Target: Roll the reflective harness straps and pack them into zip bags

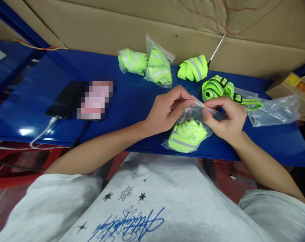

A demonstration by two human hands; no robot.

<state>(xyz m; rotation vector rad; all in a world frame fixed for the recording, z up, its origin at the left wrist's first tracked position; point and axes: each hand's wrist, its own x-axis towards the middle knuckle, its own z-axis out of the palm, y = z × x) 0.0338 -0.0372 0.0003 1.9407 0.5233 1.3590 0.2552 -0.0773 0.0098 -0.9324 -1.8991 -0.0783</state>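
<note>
My left hand (165, 111) and my right hand (226, 117) both pinch the top edge of a clear zip bag (192, 129) with a red seal line. A folded neon-green reflective strap (186, 136) sits inside that bag, which rests near the front edge of the blue table (132, 97). The fingers of both hands are closed on the bag's mouth. Just behind my right hand lies a coiled green strap with black buckles (215, 88), unbagged.
At the back lie two bagged green straps (147, 65) and a loose folded strap (192, 68). An empty clear bag (273, 109) lies at the right. A phone (67, 99) with a white cable rests at the left. Cardboard (152, 23) stands behind the table.
</note>
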